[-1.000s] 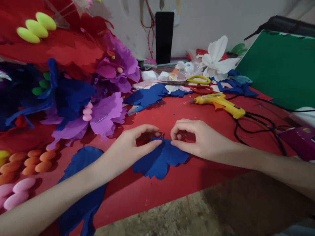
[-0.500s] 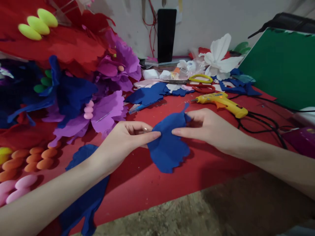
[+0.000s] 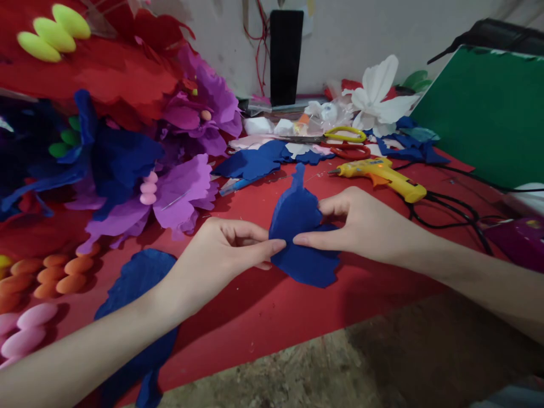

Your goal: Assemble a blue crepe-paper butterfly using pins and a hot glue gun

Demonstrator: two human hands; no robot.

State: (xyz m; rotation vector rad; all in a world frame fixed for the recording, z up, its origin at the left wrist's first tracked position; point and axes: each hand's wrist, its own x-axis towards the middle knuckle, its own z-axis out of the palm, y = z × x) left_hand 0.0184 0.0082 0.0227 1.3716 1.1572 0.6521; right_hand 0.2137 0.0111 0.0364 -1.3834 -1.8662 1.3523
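A dark blue petal (image 3: 304, 263) with a wavy edge and a narrow stem-like tip is held over the red tabletop (image 3: 212, 334). My left hand (image 3: 225, 246) pinches its left edge between thumb and fingers. From the other side my right hand (image 3: 357, 224) grips it, thumb on the front face and fingers behind, partly hidden. The tip points up and away from me. Another blue petal (image 3: 136, 277) lies on the table, partly covered by my left forearm.
A yellow glue gun (image 3: 385, 177) with a black cord lies beyond my right hand. Scissors with yellow handles (image 3: 345, 134) rest on scraps behind. Purple flowers (image 3: 182, 192) and orange egg-shaped pieces (image 3: 74, 275) crowd the left. A green board (image 3: 488, 113) leans at right.
The blue petal has turned in my hands, so its narrow tip points more upright and its lower edge has swung right. My left hand has shifted slightly right and down.
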